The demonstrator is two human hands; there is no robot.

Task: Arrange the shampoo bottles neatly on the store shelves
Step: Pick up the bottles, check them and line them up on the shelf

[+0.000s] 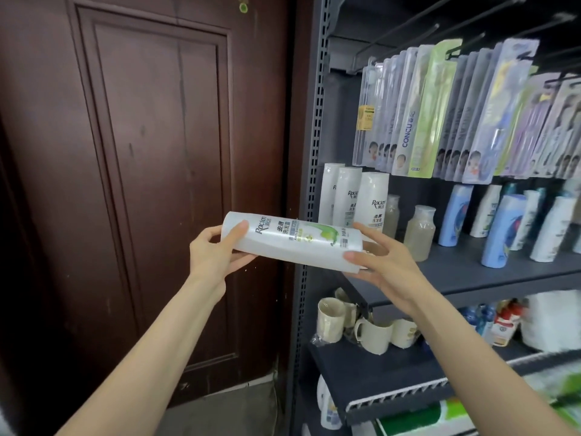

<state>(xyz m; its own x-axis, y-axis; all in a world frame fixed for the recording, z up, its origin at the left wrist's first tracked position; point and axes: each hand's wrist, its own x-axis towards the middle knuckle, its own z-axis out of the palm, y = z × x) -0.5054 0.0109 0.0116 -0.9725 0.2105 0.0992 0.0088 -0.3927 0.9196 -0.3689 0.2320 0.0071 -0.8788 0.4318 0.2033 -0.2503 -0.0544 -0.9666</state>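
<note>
shampoo bottle [295, 242], white with a green leaf print, is held lying on its side in mid-air, just left of the grey shelf unit's upright [309, 184] and in front of a dark brown door [141, 152]. its left end is gripped by the left hand [217, 250], thumb on the near face; its right end is gripped by the right hand [380, 262], thumb on the near side and fingers curled behind. three matching white bottles [353, 199] are stood upright at the left end of the middle shelf [471, 278], just beyond the held one. further right, two clear bottles [419, 232] and blue and white bottles [503, 229] are stood. packaged toothbrushes [456, 114] are hung above, and cream mugs [361, 325] are kept on the lower shelf.
</note>
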